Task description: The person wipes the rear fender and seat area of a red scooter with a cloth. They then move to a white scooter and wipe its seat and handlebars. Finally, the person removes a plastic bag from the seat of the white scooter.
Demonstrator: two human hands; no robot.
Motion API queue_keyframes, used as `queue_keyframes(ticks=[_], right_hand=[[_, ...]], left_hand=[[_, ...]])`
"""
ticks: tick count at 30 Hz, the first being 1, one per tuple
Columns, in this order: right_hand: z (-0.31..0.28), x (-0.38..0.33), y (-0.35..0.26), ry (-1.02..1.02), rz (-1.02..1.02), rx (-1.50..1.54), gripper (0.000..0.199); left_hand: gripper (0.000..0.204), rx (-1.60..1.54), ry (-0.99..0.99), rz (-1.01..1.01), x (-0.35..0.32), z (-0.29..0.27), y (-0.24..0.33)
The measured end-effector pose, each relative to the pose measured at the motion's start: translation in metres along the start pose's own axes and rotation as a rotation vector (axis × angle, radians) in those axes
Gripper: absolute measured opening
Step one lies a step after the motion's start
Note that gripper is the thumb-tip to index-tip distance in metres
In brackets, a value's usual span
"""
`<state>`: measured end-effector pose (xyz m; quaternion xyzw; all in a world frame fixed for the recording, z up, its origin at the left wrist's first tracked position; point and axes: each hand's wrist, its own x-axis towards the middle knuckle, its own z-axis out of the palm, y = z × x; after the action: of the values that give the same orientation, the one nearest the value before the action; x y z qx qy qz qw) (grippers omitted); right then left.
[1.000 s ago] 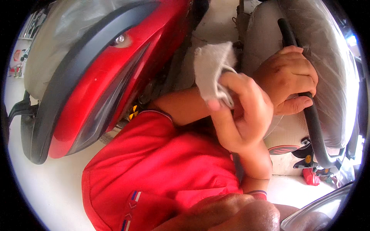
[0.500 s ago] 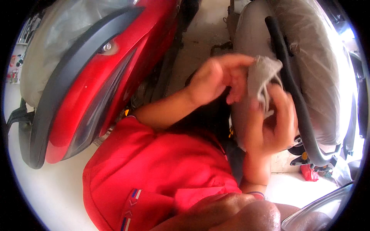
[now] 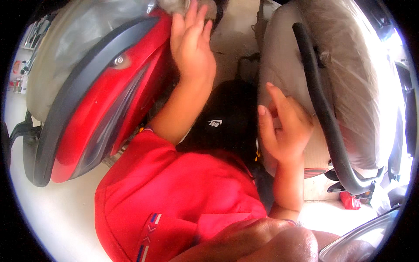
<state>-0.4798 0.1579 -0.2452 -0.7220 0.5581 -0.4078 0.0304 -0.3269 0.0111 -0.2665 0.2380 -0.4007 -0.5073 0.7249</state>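
My left hand (image 3: 192, 52) is raised to the top of the view. Its fingers lie over a grey cloth (image 3: 174, 5) and press it against the upper body of a red scooter (image 3: 109, 109); most of the cloth is cut off by the picture's edge. My right hand (image 3: 283, 131) hangs open with fingers apart and nothing in it, just in front of the pale side of a second scooter (image 3: 279, 65) and left of its black grab rail (image 3: 323, 113). My red sleeve (image 3: 174, 196) fills the lower middle.
The second scooter's seat (image 3: 362, 87) is wrapped in clear plastic. Dark fabric (image 3: 227, 122) fills the narrow gap between the two scooters. The pale floor (image 3: 52, 218) shows at lower left, and a small red object (image 3: 349, 201) lies on it at lower right.
Both hands held the cloth together before the right scooter. The left hand has carried it up and left onto the red scooter; the right hand has let go and dropped lower.
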Motion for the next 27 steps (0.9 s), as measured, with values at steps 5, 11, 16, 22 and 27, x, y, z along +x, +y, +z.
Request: queue_keyframes(ticks=[5,11,16,22,27], right_hand=[[0.001,0.000,-0.005,-0.031,-0.023,0.028,0.036],[-0.002,-0.003,-0.007,0.123,-0.033,0.157,0.033],[-0.004,-0.005,-0.004,0.155,-0.033,0.182,0.033],[-0.001,-0.008,-0.004,0.181,-0.019,0.164,0.030],[0.000,-0.001,-0.010,0.124,-0.037,0.117,0.029]], left_hand=[[0.072,-0.127,0.044,-0.039,-0.029,-0.013,0.029],[0.076,-0.261,0.097,-0.062,-0.004,-0.009,0.002],[0.059,-0.189,0.147,-0.031,0.051,-0.017,-0.062],[0.063,0.126,0.167,0.077,0.094,-0.017,-0.127],[0.064,0.143,0.191,0.145,0.116,-0.032,-0.144]])
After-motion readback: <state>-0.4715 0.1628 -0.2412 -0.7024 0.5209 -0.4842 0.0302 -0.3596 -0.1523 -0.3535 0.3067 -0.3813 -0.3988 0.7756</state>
